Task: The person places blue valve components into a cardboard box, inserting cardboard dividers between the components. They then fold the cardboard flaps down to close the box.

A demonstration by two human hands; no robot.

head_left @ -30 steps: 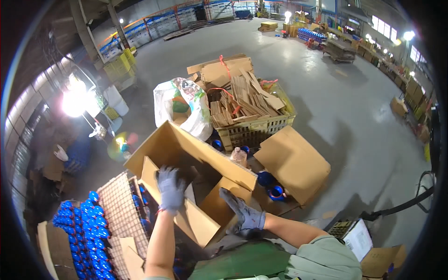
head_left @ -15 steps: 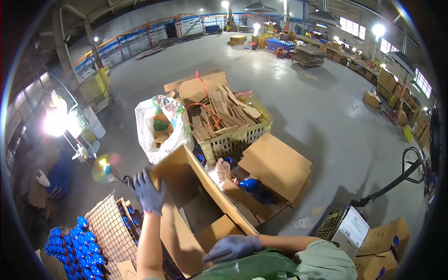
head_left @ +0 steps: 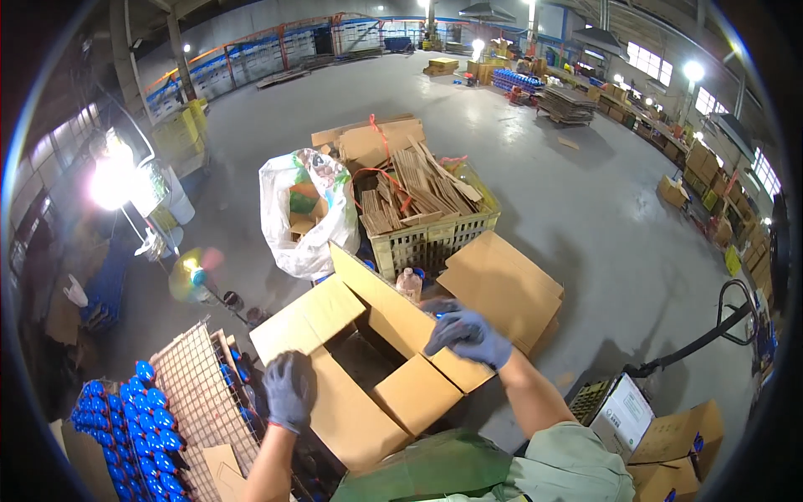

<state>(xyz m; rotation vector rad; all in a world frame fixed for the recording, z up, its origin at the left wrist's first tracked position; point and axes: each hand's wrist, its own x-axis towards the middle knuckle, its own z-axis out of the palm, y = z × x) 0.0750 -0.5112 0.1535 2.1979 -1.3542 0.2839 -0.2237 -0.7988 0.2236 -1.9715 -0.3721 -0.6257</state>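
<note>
An open-topped cardboard box (head_left: 348, 414) stands in front of me, its flaps spread at differing angles and its inside dark. My left hand (head_left: 290, 390), in a grey glove, is beside the box's left flap with its fingers loosely bent and no object seen in it. At the right side, my gloved right hand (head_left: 468, 336) curls over the upper edge of the long right flap (head_left: 393, 309), fingers toward the outer side and thumb toward the inner. Part of that grip is hidden. Beyond the right flap stands a clear plastic bottle (head_left: 409, 284).
A crate (head_left: 431, 244) of cardboard strips and a white sack (head_left: 280, 238) stand beyond the box. Flat cardboard (head_left: 502, 289) lies right. Blue bottles (head_left: 146, 418) and a wire grid (head_left: 201, 393) are at left, near a fan (head_left: 196, 274). A pallet-jack handle (head_left: 694, 335) rises at right.
My left hand has come down and nearer beside the left flap. My right hand has moved from the near edge to the right flap. The far flap now lies folded outward.
</note>
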